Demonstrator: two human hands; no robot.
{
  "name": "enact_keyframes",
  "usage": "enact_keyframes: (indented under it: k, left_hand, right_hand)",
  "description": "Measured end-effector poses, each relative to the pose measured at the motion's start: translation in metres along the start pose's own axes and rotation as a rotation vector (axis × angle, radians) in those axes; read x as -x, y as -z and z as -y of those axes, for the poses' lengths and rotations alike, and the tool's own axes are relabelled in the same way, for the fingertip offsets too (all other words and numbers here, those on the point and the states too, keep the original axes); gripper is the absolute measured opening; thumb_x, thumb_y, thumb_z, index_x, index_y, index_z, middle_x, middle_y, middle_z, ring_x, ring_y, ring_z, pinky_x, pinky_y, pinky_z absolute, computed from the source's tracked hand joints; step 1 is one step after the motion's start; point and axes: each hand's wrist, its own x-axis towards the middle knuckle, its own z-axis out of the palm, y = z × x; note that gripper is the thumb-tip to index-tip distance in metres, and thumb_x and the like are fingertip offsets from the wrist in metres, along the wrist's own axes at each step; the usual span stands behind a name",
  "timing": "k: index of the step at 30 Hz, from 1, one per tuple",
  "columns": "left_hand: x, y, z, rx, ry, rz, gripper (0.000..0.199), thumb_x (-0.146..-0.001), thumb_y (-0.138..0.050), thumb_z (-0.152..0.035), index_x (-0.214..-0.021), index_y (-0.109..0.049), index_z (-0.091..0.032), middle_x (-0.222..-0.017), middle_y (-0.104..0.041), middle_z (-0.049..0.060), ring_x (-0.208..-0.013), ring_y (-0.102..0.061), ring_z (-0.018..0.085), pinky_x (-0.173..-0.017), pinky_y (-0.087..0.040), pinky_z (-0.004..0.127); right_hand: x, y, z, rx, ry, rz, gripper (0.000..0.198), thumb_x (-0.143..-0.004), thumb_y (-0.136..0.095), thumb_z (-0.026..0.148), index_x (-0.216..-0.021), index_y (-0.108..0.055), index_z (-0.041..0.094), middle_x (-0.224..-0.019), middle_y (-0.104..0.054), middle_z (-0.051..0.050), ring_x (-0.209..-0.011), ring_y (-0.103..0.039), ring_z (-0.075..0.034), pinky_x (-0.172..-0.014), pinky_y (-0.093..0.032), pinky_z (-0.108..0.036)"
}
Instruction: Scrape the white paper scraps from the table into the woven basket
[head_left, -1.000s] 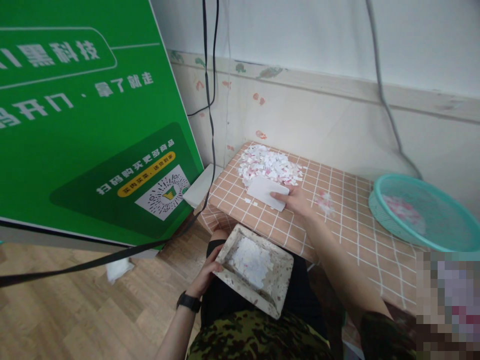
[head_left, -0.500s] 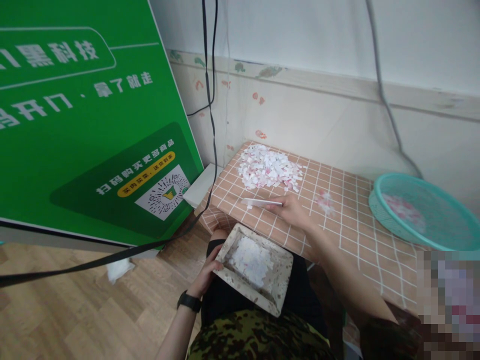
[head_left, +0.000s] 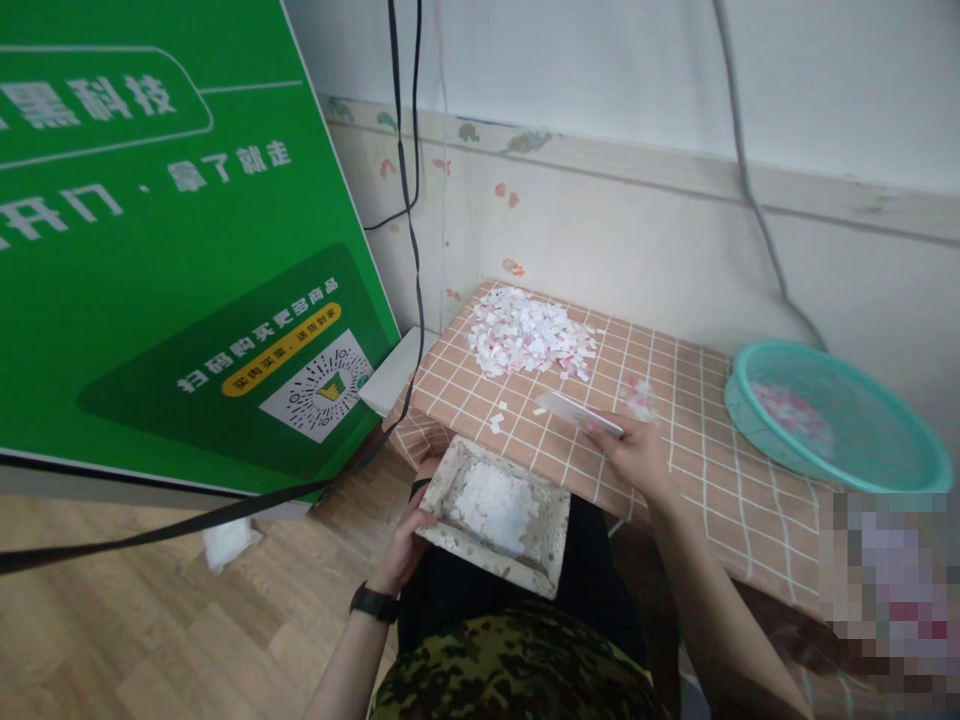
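My left hand (head_left: 409, 542) grips the left side of a stained, pale rectangular tray (head_left: 551, 540) above my lap. Small white paper pieces (head_left: 491, 500) lie inside it. In my right hand (head_left: 634, 450) is a thin, flat white card (head_left: 581, 412), held low over the table with its long edge slanting down. A few loose white pieces (head_left: 496, 418) lie on the cloth left of the card. Farther back spreads a heap of white and pinkish paper bits (head_left: 525, 330). A small pinkish cluster (head_left: 640, 398) lies just behind my right hand.
The table wears a brown checked cloth (head_left: 697, 420). A turquoise mesh basket (head_left: 877, 420) with pinkish bits inside stands at the right. A large green panel (head_left: 225, 250) fills the left, with a black strap (head_left: 409, 200) hanging beside it. White plastic (head_left: 231, 543) lies on the floor.
My right hand has moved the card rightward and slightly toward me, leaving loose pieces on the cloth to its left. The tray, still in my left hand, is tilted less and sits nearer the table edge.
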Motion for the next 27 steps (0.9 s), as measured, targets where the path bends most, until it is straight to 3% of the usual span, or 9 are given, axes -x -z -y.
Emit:
enact_keyframes:
  k: [5, 11, 17, 21, 27]
  left_hand:
    - [0.001, -0.004, -0.01, 0.009, -0.049, -0.003, 0.065, -0.066, -0.064, -0.016, -0.131, -0.063, -0.016, -0.109, -0.077, 0.007, -0.091, -0.07, 0.028, -0.077, -0.052, 0.036]
    - [0.004, -0.005, -0.023, -0.018, -0.065, -0.05, 0.054, -0.066, -0.066, -0.018, -0.12, -0.069, -0.016, -0.098, -0.078, 0.005, -0.084, -0.07, 0.026, -0.074, -0.052, 0.036]
    - [0.009, -0.014, -0.034, -0.011, -0.022, -0.089, 0.038, -0.069, -0.07, -0.027, -0.106, -0.074, -0.017, -0.085, -0.078, 0.004, -0.082, -0.071, 0.028, -0.076, -0.052, 0.038]
    - [0.01, -0.018, -0.037, -0.012, -0.018, -0.112, 0.035, -0.069, -0.07, -0.029, -0.101, -0.074, -0.017, -0.072, -0.075, 0.002, -0.075, -0.07, 0.027, -0.073, -0.051, 0.037]
    - [0.007, -0.016, -0.038, -0.013, -0.025, -0.124, 0.029, -0.067, -0.07, -0.027, -0.093, -0.075, -0.015, -0.073, -0.075, 0.002, -0.071, -0.069, 0.024, -0.067, -0.051, 0.034]
  right_hand:
    - [-0.005, -0.021, 0.013, -0.006, 0.016, 0.052, 0.03, -0.086, -0.064, 0.047, -0.098, -0.08, 0.024, -0.087, -0.079, -0.004, -0.073, -0.069, -0.026, -0.07, -0.051, -0.037]
    - [-0.012, -0.047, 0.04, -0.028, 0.127, 0.229, 0.026, -0.09, -0.06, 0.042, -0.098, -0.08, 0.027, -0.093, -0.079, -0.002, -0.077, -0.071, -0.026, -0.072, -0.052, -0.036]
    - [-0.014, -0.062, 0.036, -0.009, 0.213, 0.178, 0.029, -0.093, -0.056, 0.035, -0.112, -0.077, 0.03, -0.114, -0.076, -0.002, -0.102, -0.072, -0.028, -0.09, -0.054, -0.041]
    - [-0.003, -0.072, 0.032, 0.054, 0.307, 0.236, 0.039, -0.089, -0.054, 0.021, -0.119, -0.073, 0.036, -0.123, -0.071, 0.002, -0.113, -0.069, -0.027, -0.1, -0.051, -0.043]
    - [0.036, -0.072, 0.044, 0.093, 0.342, 0.289, 0.041, -0.091, -0.051, 0.02, -0.12, -0.073, 0.037, -0.121, -0.072, 0.002, -0.107, -0.071, -0.025, -0.095, -0.055, -0.041]
